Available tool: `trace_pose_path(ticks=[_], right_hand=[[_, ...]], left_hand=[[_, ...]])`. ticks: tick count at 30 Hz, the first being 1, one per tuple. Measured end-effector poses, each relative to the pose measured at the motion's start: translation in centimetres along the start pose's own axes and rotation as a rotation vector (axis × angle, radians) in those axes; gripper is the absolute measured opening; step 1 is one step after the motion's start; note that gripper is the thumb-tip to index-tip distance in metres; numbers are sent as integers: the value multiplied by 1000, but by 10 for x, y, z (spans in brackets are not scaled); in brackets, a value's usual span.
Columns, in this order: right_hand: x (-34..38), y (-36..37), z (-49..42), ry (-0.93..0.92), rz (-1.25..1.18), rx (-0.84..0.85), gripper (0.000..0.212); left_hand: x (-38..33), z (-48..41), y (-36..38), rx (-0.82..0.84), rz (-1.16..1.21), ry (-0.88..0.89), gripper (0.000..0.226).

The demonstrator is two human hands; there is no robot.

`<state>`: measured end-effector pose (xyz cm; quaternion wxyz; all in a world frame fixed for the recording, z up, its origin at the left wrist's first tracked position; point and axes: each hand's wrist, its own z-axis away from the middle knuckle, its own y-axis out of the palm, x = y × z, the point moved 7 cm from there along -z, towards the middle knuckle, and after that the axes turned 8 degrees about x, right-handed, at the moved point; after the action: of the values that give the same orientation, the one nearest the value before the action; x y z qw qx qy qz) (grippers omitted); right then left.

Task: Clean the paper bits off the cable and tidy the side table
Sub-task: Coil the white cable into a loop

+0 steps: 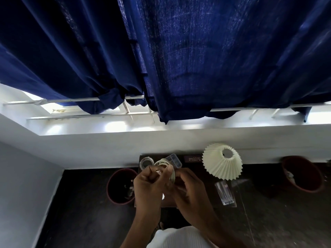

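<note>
Standing on the dark floor at the left: a dark red bin (120, 187), just beside the left edge of the side table (206, 190), with some pale scraps inside.
Side table: a small dark table below the white wall, partly covered by the two hands.
Back left corner of the table: a clear round thing (145, 161), too blurred to tell what it is.
Left hand (147, 185): raised over the left part of the table, fingers curled and pressed together on a small pale bit at the cable; what exactly it pinches is too small to tell.
Cable (167, 167): cream coloured, wound in a loose coil, held between both hands above the table, not lying on it.
Clear plastic box (174, 159): at the back edge of the table, just behind the coil.
Right hand (186, 187): closed around the right side of the coil, fingers wrapped on the loops.
Dark book (192, 158): at the back edge, between the box and the lamp shade, with a small label that I cannot read.
Pleated lamp shade (223, 164): cream, at the back right corner of the table, tilted.
Drinking glass (224, 193): clear, near the front right corner.
Second dark red bin (302, 173): on the floor, well apart from the table at the right.
Blue curtain (161, 51): hanging over the window above all this.
</note>
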<state>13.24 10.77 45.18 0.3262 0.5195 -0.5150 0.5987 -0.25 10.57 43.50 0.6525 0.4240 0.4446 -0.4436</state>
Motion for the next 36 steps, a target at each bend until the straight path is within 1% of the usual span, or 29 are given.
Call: trace_pose_path(ticks=[3,6,7,9,11,12,14,16,17,18,19,21,22,23,24,26,28,30,33,36], right_hand=[[-11,3,3,113,-84,-19,18],[-22,6,5,199,-114,-11,15],[-25,8,6,226,-128,-11,14],[-31,13,8,293,-174,-9,12],[-35,17,9,368,-256,-24,12],[-37,19,10,398,-315,-40,12],[-39,23,13,447,-433,-75,14],[-42,28,16,483,-553,-114,17],[-45,30,17,502,-615,-135,18],[-47,33,18,520,-676,-153,19],[-50,36,19,535,-735,-169,21],[-54,41,20,552,-806,-187,24],[-56,42,22,560,-810,-191,25],[-60,43,24,575,-797,-191,24],[-64,44,27,598,-769,-187,22],[-74,42,33,652,-682,-161,21],[-88,37,38,713,-628,-137,23],[-102,30,42,765,-614,-129,23],[-133,13,46,831,-544,-162,24],[-172,-2,45,881,-556,-215,19]], left_hand=[[-4,-4,7,117,-201,44,29],[-6,-4,11,258,-377,31,38],[-9,-3,9,284,-457,61,41],[-23,-1,6,295,-624,196,43],[-35,-2,0,264,-722,328,37],[-38,-5,-6,223,-739,351,29],[-38,-10,-24,117,-654,327,14],[-34,-16,-41,7,-618,328,10],[-30,-20,-46,-7,-628,307,13],[-21,-24,-49,21,-608,240,17],[-6,-29,-50,85,-496,120,21],[23,-30,-45,248,-182,-145,28],[35,-27,-40,320,-76,-252,32],[44,-25,-36,381,-51,-305,34],[50,-23,-34,418,-50,-324,34],[59,-26,-31,419,-78,-324,29],[73,-36,-27,422,-170,-305,24],[90,-45,-20,458,-253,-318,24],[120,-57,-5,503,-305,-379,22],[149,-68,13,508,-370,-389,22]])
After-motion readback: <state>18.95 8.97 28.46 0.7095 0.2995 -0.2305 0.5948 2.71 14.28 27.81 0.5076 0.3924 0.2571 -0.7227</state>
